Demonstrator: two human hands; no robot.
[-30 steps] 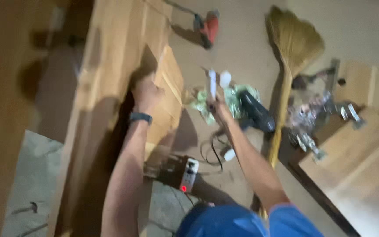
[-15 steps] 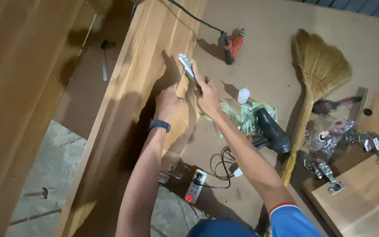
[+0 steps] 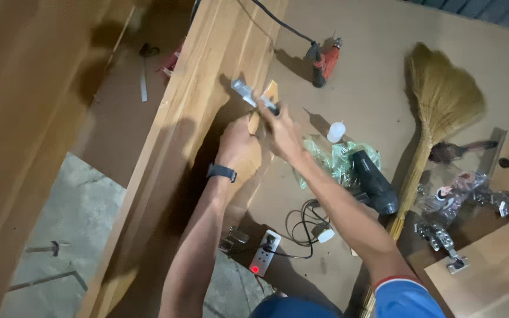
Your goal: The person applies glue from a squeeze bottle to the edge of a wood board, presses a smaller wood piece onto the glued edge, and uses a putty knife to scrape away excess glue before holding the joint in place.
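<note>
1. Our right hand (image 3: pixel 282 131) is closed on a small metal tool (image 3: pixel 248 95), perhaps a utility knife.
2. Our left hand (image 3: pixel 237 144) grips a small wood piece (image 3: pixel 261 107) against the long wooden panel (image 3: pixel 207 88).
3. We seem to be trimming; the next stroke needs a steady brace.
4. At right lie a hair dryer (image 3: pixel 373 181) and broom (image 3: pixel 437 112).

A single head-worn camera looks steeply down from above the person's shoulders, close over both forearms, facing toward 12 o'clock across the wooden panel (image 3: pixel 207 118) and the floor (image 3: pixel 372 35).
</note>
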